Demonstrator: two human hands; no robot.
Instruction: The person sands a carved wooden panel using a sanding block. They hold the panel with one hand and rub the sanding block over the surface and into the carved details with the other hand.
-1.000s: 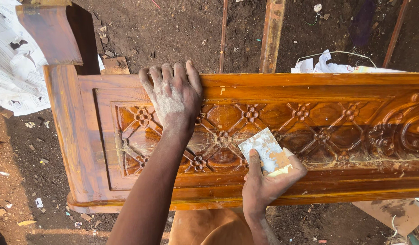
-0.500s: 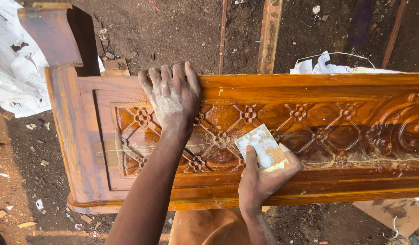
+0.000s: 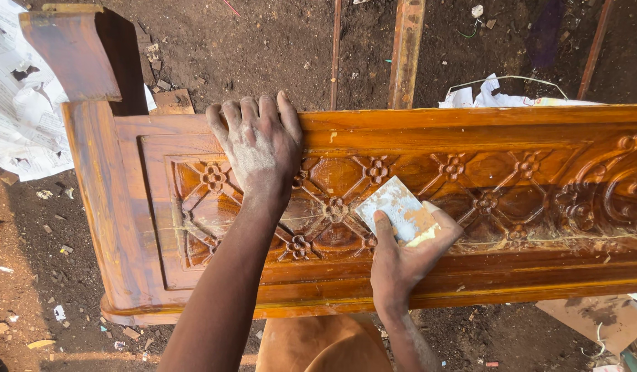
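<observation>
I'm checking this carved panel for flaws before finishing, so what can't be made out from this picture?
- Carved wooden panel: its right end is cut off by the frame edge in the head view.
- Carving under the left hand: hidden by the palm.
- Carving under the sandpaper sheet: covered by it and the right hand.
- Sandpaper's working face: turned down against the wood.
- Panel's underside: out of view.

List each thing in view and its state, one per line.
Carved wooden panel: glossy, lying flat, dusty streak along the carving.
Sandpaper piece: worn, pressed onto the carving.
Left hand: flat on the panel, fingers spread, dusty.
Right hand: gripping the sandpaper.
Newspaper: crumpled on the dirt ground.
</observation>
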